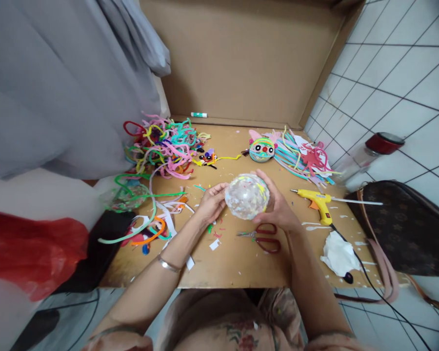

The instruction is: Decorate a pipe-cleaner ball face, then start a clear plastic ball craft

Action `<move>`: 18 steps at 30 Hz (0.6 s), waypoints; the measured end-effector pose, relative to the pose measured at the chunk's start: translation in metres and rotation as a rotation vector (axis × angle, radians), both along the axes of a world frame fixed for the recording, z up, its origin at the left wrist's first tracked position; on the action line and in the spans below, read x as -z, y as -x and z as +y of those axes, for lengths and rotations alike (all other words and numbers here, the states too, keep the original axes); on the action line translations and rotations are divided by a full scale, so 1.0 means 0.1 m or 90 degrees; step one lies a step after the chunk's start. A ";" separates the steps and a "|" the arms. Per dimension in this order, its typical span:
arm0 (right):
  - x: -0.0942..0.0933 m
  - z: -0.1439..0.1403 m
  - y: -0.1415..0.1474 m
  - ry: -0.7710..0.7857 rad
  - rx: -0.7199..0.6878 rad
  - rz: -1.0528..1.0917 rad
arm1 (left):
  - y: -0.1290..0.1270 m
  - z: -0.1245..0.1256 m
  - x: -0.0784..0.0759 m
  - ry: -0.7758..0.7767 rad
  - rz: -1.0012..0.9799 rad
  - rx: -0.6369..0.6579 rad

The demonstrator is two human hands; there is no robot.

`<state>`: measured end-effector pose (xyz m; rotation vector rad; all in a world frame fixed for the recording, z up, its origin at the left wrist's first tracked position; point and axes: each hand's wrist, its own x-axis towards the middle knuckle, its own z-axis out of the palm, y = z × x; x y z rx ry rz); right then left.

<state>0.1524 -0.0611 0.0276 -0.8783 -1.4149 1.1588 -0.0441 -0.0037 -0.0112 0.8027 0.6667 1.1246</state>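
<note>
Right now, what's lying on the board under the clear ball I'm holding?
Below the clear ball, held by the left hand and right hand, red-handled scissors and paper scraps lie on the cardboard. The patch directly beneath ball and hands is hidden.

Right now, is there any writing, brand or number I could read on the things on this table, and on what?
No text here can be read.
Brown handbag: a repeated pale pattern, too blurred to read as letters.
Glue stick: any label is too small to read.
Yellow glue gun: no marking shows.
Clear ball, held between the left hand and right hand: only coloured flecks, no writing.
</note>
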 end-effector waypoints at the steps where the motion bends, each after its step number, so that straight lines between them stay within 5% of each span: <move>1: 0.01 0.00 0.00 -0.008 0.007 -0.010 | 0.01 0.00 0.01 0.003 0.003 0.007; 10: -0.01 0.04 0.02 -0.031 0.054 0.027 | 0.00 -0.04 -0.03 0.010 -0.002 0.033; 18: 0.02 0.05 0.03 0.050 0.018 0.110 | -0.01 -0.07 -0.08 0.015 -0.006 0.049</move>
